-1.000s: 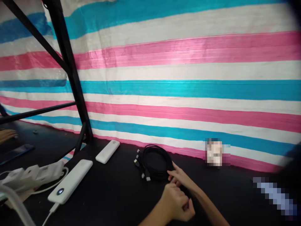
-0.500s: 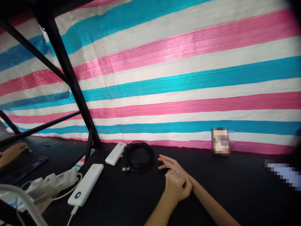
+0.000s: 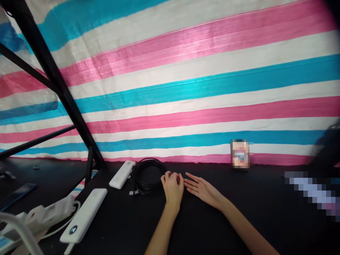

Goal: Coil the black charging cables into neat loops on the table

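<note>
My left hand (image 3: 173, 186) is raised above the black tabletop with its fingers curled inward. Its knuckles overlap the right edge of a coiled black cable (image 3: 148, 191) in this view; whether they touch cannot be made out. The inside of that hand is hidden. My right hand (image 3: 205, 190) is open beside it, fingers stretched toward the left hand, with a small gap between the two. Left of the coil lies a white power bank (image 3: 122, 174). Nearer to me is a larger white power bank (image 3: 84, 214) with a lit round display and a white cable plugged in.
A white power strip with adapters (image 3: 39, 219) sits at the lower left. Black frame bars (image 3: 63, 95) rise before a striped sheet (image 3: 186, 88). A dark phone-like slab (image 3: 18, 196) lies at far left. Blurred-out items (image 3: 240, 154) stand at the back and right.
My hands were touching, the left fist against the right hand; now they are apart. The left hand has moved left toward the cable coil. My view has shifted slightly right.
</note>
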Tool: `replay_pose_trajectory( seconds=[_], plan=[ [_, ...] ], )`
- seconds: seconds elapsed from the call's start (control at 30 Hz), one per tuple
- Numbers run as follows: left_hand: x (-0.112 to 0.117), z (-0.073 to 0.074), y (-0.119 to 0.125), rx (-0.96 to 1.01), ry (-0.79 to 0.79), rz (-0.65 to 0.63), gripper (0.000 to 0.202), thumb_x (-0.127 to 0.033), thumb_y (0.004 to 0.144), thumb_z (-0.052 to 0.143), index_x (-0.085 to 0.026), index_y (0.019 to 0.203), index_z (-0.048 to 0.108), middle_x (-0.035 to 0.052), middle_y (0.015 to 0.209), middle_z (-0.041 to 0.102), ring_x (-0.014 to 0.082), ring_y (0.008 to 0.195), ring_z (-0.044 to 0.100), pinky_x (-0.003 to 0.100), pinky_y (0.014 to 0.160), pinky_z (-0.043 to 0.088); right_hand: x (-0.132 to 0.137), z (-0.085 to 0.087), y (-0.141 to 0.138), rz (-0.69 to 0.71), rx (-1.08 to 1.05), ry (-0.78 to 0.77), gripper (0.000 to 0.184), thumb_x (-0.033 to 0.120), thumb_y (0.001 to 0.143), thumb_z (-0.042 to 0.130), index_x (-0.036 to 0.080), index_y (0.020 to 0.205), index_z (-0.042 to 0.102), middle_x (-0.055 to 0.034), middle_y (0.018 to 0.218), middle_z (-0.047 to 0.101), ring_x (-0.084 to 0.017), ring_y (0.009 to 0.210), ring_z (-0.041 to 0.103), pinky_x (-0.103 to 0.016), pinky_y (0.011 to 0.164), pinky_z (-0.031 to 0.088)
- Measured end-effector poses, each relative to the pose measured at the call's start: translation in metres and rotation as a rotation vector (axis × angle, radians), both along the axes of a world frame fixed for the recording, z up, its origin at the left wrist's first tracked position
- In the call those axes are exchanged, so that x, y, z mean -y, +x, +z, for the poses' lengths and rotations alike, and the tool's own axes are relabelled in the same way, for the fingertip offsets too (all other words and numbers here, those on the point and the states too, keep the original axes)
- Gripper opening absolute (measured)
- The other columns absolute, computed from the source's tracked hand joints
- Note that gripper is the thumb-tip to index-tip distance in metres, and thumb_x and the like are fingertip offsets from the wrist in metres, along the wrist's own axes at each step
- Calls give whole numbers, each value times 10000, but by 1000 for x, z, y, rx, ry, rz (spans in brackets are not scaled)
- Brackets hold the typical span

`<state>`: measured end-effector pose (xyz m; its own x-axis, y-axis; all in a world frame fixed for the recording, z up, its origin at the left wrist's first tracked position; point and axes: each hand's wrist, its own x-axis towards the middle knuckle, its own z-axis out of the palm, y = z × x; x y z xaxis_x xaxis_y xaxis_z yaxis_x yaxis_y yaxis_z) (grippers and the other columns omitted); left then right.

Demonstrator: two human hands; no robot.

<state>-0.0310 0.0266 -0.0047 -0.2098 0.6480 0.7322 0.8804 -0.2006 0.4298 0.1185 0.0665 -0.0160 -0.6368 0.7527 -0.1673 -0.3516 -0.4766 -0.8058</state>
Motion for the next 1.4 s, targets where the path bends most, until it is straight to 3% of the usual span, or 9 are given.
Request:
replay_pose_trajectory(
  seconds=[0.07, 0.17, 0.27, 0.4, 0.63, 0.77, 0.97, 1.17, 1.4],
  plan=[
    [0, 3, -14, -36, -78, 124, 102, -203, 813, 506, -181, 808, 606, 88, 772, 612, 288, 919, 533, 468, 816, 369, 1, 2, 0, -1, -40, -51, 402, 331, 856, 431, 189, 1216, 540, -118, 1159, 624, -194, 1086, 587, -381, 1026, 357],
    [-1, 2, -33, -120, -277, 329, 356, -238, 794, 528, -98, 1120, 557, 182, 1044, 576, 322, 958, 524, 433, 765, 393, 3, 3, 1, -6, -79, -83, 389, 317, 867, 434, 181, 1216, 537, -112, 1117, 641, -187, 1042, 609, -379, 1021, 360],
    [-4, -2, -46, -127, -368, 307, 307, -254, 831, 483, -81, 1049, 614, 159, 925, 614, 307, 892, 558, 382, 698, 408, 6, 4, 2, 4, -112, -94, 382, 312, 883, 420, 172, 1220, 533, -108, 1096, 648, -182, 1015, 621, -376, 1010, 372],
    [-7, -1, -51, -148, -345, 245, 329, -286, 890, 397, -127, 930, 682, 126, 862, 644, 272, 842, 570, 351, 669, 400, 6, 5, 2, 6, -127, -91, 380, 313, 891, 422, 171, 1226, 532, -106, 1094, 648, -175, 1020, 617, -366, 1008, 373],
    [-1, 20, -50, -90, -181, 326, 404, -331, 934, 319, -126, 1021, 656, 115, 1116, 613, 240, 959, 563, 330, 727, 402, 7, 5, 3, 3, -138, -90, 350, 288, 891, 425, 165, 1193, 553, -99, 1049, 666, -177, 1004, 624, -369, 1007, 373],
    [3, 26, -53, -10, -120, 367, 367, -349, 930, 355, -166, 1014, 662, 75, 1140, 610, 190, 960, 574, 265, 649, 408, 7, 4, 2, 3, -173, -107, 338, 277, 879, 454, 156, 1173, 566, -103, 1035, 672, -187, 993, 626, -375, 1009, 366],
    [6, 13, -52, -30, -239, 323, 350, -329, 924, 360, -176, 984, 669, 72, 1000, 651, 199, 854, 585, 278, 599, 390, 11, 3, -1, -55, -160, -75, 327, 270, 831, 536, 149, 1129, 592, -104, 980, 673, -189, 953, 634, -376, 985, 383],
    [8, -1, -55, -96, -336, 237, 274, -352, 799, 570, -167, 965, 687, 91, 884, 645, 260, 849, 575, 349, 689, 406, 19, 7, -1, -131, -123, -79, 291, 209, 827, 515, 148, 1094, 613, -93, 931, 687, -178, 901, 651, -371, 966, 406],
    [14, -2, -55, -68, -189, 242, 205, -285, 847, 507, -162, 904, 661, 71, 905, 638, 205, 790, 595, 309, 692, 411, 23, 8, -1, -194, -134, -97, 256, 190, 817, 525, 154, 1045, 638, -85, 895, 693, -172, 862, 660, -347, 917, 445]
  ],
)
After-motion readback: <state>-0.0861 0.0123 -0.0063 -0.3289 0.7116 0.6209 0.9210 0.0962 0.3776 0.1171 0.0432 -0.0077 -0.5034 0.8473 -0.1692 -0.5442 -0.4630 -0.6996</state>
